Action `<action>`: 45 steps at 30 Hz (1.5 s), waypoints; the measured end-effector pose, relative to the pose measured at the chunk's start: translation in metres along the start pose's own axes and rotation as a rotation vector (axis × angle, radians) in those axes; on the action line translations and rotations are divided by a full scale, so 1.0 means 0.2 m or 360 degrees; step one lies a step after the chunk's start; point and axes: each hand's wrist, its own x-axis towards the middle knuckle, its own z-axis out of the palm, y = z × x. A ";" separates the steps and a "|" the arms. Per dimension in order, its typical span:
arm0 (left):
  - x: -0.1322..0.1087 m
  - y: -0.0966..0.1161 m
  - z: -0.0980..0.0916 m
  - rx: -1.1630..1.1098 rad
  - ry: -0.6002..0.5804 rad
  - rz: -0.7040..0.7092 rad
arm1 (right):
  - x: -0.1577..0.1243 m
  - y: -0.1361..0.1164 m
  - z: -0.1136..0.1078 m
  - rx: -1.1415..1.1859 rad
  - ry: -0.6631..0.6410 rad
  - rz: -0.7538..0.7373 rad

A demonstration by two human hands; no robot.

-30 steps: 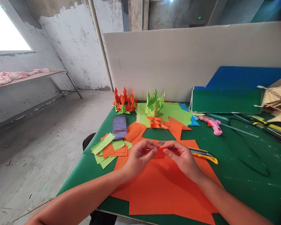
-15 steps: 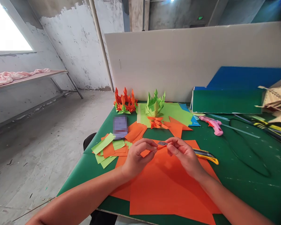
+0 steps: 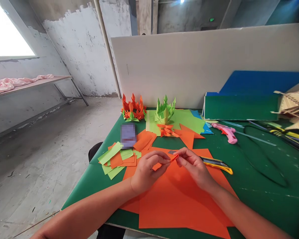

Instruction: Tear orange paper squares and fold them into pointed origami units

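Both hands meet above the near middle of a green-covered table [image 3: 264, 205], with a small, narrow folded strip of orange paper [image 3: 174, 158] between their fingertips. The bare left hand [image 3: 149, 171] pinches the strip's left end between thumb and forefinger, and the bare right hand [image 3: 196, 167] pinches the other end in the same narrow way; the strip tilts upward toward the right. Below them lie large, overlapping flat sheets of orange paper [image 3: 179, 209], and a small grey flat piece [image 3: 171, 152] shows just beyond the fingertips. A yellow-and-black utility knife [image 3: 216, 162] lies just beside the right hand, partly hidden behind it. Near the left hand spreads a loose pile of light-green and orange paper slips [image 3: 116, 159], with a blurred purplish rectangular object [image 3: 128, 135] beyond it. Farther back stand an orange-and-green spiky folded-paper ring [image 3: 133, 111] and a light-green pointed folded-paper crown [image 3: 165, 113], the latter behind an orange folded-paper flower [image 3: 165, 130]. A pink glue gun [image 3: 226, 131] lies to the right, well apart from both hands.
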 end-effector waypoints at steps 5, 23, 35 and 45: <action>0.01 -0.01 0.00 -0.0363 0.0063 -0.0681 | 0.00 0.02 -0.01 -0.0089 0.0031 -0.0084; 0.00 -0.01 0.02 -0.0604 0.0093 -0.0937 | 0.02 0.04 0.01 -0.0099 0.0146 -0.0213; 0.00 -0.01 0.01 -0.0316 0.0120 -0.0546 | 0.01 0.02 0.01 -0.0232 0.0061 -0.0307; 0.00 -0.02 0.01 -0.0351 0.0104 -0.0588 | 0.00 0.01 0.02 -0.0205 0.0068 -0.0331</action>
